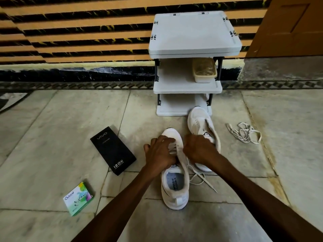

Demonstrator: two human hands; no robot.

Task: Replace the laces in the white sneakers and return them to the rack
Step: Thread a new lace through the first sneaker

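Observation:
Two white sneakers stand on the stone floor in front of a white rack [187, 88]. The near sneaker [174, 186] points away from me, its lace threaded through the eyelets with loose ends [201, 179] trailing to its right. My left hand [160, 153] lies over its lace area, fingers curled into the lacing. My right hand [199, 148] is curled at the sneaker's right side, pinching the lace. The far sneaker [201, 123] stands just behind my right hand, without a lace that I can see. A loose white lace [244, 132] lies in a tangle on the floor to the right.
A black phone box [112, 150] lies on the floor left of the sneakers, a small green packet [78, 198] nearer me. The rack's middle shelf holds a beige container [204, 70]. A striped wall stands behind, a wooden door [288, 27] at the right.

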